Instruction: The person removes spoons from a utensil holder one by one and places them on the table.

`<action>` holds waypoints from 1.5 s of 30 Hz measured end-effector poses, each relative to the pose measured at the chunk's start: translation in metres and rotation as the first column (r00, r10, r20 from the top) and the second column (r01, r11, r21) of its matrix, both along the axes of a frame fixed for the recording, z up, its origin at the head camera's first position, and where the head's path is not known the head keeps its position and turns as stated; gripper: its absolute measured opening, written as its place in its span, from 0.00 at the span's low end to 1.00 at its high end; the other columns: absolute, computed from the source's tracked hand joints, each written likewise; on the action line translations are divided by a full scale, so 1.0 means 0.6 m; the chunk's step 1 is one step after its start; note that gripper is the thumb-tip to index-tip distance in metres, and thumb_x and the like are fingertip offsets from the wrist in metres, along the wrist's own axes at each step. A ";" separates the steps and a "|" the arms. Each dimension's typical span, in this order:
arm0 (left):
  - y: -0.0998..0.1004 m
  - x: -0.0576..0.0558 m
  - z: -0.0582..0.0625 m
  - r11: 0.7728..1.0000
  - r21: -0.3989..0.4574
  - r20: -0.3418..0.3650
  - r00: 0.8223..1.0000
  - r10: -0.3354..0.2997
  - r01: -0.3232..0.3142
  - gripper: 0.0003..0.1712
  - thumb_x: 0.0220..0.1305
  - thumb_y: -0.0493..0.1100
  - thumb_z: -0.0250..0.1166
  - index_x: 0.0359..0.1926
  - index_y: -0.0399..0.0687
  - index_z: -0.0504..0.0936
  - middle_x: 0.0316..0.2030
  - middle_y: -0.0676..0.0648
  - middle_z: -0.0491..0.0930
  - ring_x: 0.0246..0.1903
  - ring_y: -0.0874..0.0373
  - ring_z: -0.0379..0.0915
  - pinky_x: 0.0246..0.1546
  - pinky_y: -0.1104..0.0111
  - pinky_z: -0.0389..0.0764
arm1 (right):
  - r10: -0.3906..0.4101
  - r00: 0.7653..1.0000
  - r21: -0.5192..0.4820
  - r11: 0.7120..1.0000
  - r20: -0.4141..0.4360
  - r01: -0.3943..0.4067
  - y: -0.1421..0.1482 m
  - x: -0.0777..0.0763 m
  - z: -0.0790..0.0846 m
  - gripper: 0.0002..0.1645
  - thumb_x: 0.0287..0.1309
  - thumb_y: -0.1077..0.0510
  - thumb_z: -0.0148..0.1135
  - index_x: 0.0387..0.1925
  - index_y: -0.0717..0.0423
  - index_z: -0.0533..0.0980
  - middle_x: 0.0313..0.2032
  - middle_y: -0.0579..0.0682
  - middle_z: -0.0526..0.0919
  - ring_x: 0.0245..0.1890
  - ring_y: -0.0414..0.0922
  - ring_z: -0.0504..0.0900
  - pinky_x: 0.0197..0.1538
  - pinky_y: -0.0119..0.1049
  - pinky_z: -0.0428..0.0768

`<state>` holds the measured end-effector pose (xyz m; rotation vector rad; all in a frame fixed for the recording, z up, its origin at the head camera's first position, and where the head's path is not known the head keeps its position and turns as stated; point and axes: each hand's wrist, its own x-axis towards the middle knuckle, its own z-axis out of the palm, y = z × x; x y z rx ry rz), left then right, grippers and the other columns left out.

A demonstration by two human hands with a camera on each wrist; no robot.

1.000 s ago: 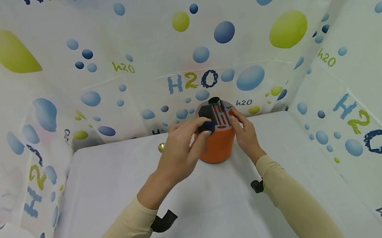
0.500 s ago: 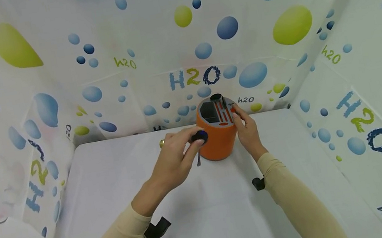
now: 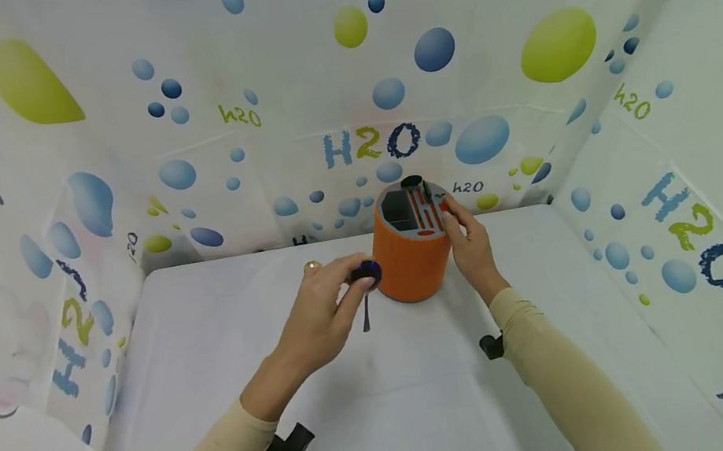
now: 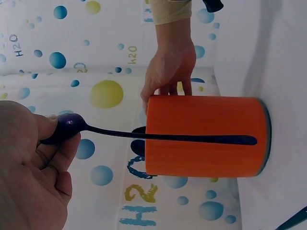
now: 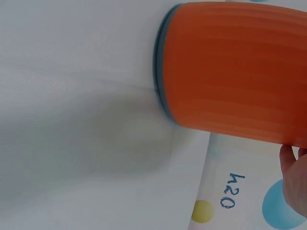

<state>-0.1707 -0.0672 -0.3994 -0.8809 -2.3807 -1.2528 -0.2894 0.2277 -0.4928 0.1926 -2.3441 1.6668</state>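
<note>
My left hand [image 3: 312, 317] pinches a shiny dark blue spoon [image 4: 170, 137] by its bowl between thumb and fingers. Its long thin handle hangs down, in front of the orange utensil holder [image 3: 415, 268] in the left wrist view. In the head view the spoon is left of the holder, with its handle tip above the table. My right hand [image 3: 472, 243] grips the holder at its upper right rim, fingertips against the side. The holder stands upright; its grey top has a wide dark compartment, narrow slots and a black round piece at the back.
A small gold rounded thing [image 3: 312, 266] shows behind my left hand, mostly hidden. In the left wrist view a dark teal strip [image 4: 293, 219] crosses the lower right corner. Behind the white table [image 3: 407, 409] hangs a curtain [image 3: 292, 69] printed with bubbles.
My left hand has moved left and slightly down with the spoon, from over the holder's front to beside it, uncovering the dark compartment. My right hand stays at the holder's rim.
</note>
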 end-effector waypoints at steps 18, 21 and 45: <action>-0.035 0.011 -0.039 0.999 0.002 0.079 0.995 0.054 -0.054 0.16 0.77 0.42 0.62 0.61 0.45 0.80 0.42 0.51 0.87 0.41 0.59 0.76 0.46 0.56 0.75 | -0.006 1.000 -0.005 1.000 -0.016 0.006 0.002 0.001 -0.004 0.31 0.81 0.41 0.47 0.78 0.41 0.64 0.78 0.41 0.64 0.77 0.45 0.64 0.79 0.48 0.62; -0.043 0.010 -0.046 0.998 0.013 0.092 0.994 0.059 -0.060 0.15 0.77 0.42 0.61 0.61 0.45 0.80 0.40 0.52 0.86 0.39 0.60 0.76 0.45 0.56 0.75 | -0.009 1.000 -0.007 1.000 -0.016 0.008 0.003 0.000 -0.005 0.31 0.81 0.42 0.47 0.78 0.41 0.64 0.78 0.42 0.64 0.77 0.46 0.64 0.79 0.49 0.62; -0.081 0.038 -0.099 0.982 0.019 0.242 0.954 0.178 -0.188 0.18 0.79 0.42 0.58 0.65 0.46 0.78 0.39 0.52 0.84 0.39 0.59 0.75 0.35 0.68 0.74 | 0.022 1.000 -0.024 0.999 0.013 -0.022 -0.019 0.036 0.055 0.29 0.82 0.56 0.47 0.78 0.60 0.62 0.79 0.56 0.62 0.79 0.54 0.62 0.79 0.51 0.61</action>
